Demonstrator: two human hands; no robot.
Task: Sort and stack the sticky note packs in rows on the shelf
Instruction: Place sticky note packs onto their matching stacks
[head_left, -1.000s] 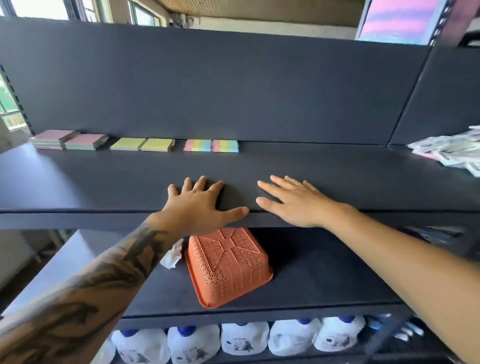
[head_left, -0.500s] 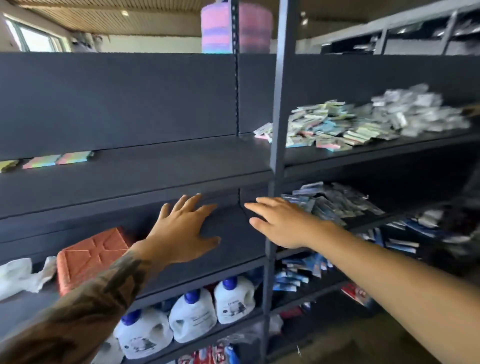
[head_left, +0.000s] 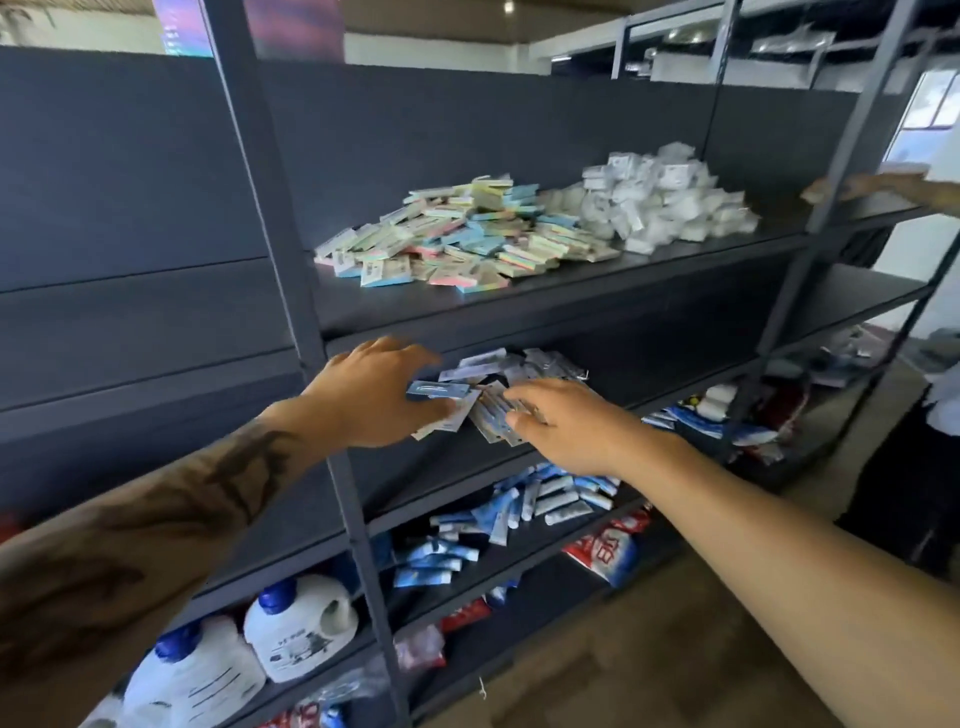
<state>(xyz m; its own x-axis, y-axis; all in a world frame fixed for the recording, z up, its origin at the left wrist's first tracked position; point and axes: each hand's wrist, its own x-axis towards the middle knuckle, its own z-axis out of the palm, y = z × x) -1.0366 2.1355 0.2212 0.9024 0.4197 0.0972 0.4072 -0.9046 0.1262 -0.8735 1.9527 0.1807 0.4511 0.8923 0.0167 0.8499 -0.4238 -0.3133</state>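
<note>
A loose heap of pastel sticky note packs (head_left: 457, 244) lies on the upper right shelf (head_left: 519, 306), above and beyond both hands. My left hand (head_left: 374, 395) reaches out with fingers spread, in front of the shelf below. My right hand (head_left: 566, 426) is stretched flat beside it. Both hover at a pile of blue-and-white packets (head_left: 514, 374) on that lower shelf; a blue packet shows in the gap between my left thumb and fingers. Neither hand grips anything that I can see. The sorted rows on the left bay are out of view.
A grey upright post (head_left: 280, 249) splits the left bay from the right one, just left of my left hand. White packets (head_left: 665, 202) are heaped beside the sticky notes. Tubes (head_left: 519, 514) and detergent bottles (head_left: 296, 629) fill lower shelves. Another person's hand (head_left: 872, 187) rests at the far right.
My view has swung right, from the left bay with its sorted rows to the right bay's heaps. Both hands left the shelf edge and moved right, staying open.
</note>
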